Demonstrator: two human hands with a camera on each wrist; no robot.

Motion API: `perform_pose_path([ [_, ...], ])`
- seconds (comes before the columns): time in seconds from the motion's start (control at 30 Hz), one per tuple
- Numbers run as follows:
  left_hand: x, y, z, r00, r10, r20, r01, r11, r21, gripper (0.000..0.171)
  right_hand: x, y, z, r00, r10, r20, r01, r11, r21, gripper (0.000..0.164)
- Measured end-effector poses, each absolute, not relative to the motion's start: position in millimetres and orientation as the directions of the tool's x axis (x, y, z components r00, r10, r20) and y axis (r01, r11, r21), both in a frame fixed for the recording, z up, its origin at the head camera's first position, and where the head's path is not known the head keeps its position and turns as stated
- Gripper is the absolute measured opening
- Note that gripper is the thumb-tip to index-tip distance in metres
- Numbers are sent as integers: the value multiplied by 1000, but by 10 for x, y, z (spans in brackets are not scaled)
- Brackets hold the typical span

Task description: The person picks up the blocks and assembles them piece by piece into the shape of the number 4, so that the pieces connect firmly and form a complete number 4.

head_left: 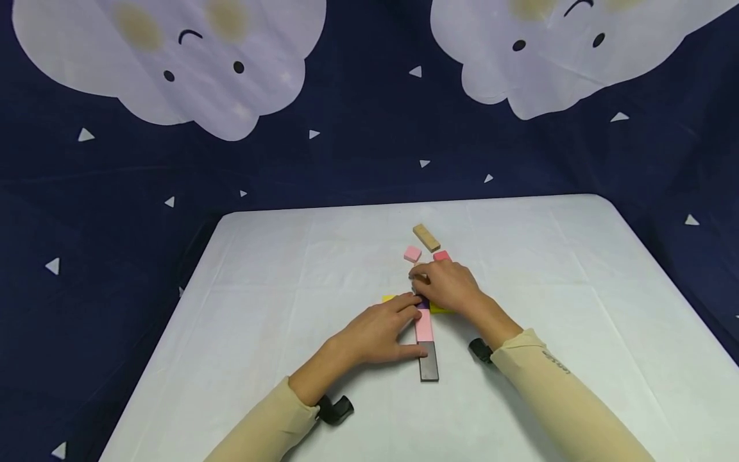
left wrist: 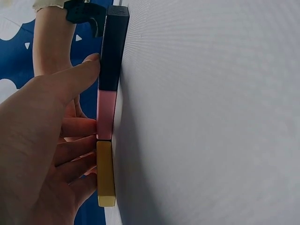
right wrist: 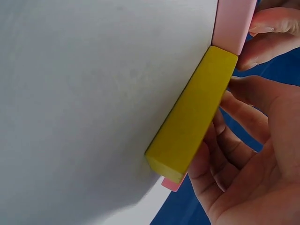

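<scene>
A row of flat blocks lies on the table: a black block (head_left: 429, 366) nearest, a pink block (head_left: 424, 326) beyond it, then a dark purple block (head_left: 423, 303). A long yellow block (right wrist: 192, 115) sits crosswise at the far end of the pink one. My left hand (head_left: 378, 330) is spread along the row's left side, thumb on the black block, fingertips at the pink and purple ones. My right hand (head_left: 450, 285) bends over the far end of the row, its fingers curled near the purple block. I cannot tell whether they pinch a block.
Beyond my right hand lie a wooden block (head_left: 426, 237), a light pink block (head_left: 412, 254) and a red-pink block (head_left: 441, 255). The white table (head_left: 277, 269) ends at a dark blue cloth (head_left: 369, 160) with clouds. A black wrist device (head_left: 336, 410) hangs by the left sleeve.
</scene>
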State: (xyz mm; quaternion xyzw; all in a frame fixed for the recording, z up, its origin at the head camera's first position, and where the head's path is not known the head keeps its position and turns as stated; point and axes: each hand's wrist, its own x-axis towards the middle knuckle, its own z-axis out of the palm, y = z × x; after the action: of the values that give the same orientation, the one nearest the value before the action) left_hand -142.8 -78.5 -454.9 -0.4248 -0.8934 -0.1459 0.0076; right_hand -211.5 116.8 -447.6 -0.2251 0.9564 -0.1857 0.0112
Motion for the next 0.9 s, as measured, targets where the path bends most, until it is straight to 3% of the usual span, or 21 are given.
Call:
perform_pose_path([
  [0.47,-1438,-805,-4571,-636,758,141,763,593,257,62,-2111,1176,-4464,-877,-478,44,-462,816,-349,23],
  [0.7,-1437,-803,-4560,-641,755,140,760,598,254,63,-2110,1212,-4461,-889,-457,37,-439,825,-356,34],
  [0.9,-1438,-800,-4575,-640,755,141,760,597,256,62,-2123,1257,-4455,-901,-430,52,-415,824,-387,34],
])
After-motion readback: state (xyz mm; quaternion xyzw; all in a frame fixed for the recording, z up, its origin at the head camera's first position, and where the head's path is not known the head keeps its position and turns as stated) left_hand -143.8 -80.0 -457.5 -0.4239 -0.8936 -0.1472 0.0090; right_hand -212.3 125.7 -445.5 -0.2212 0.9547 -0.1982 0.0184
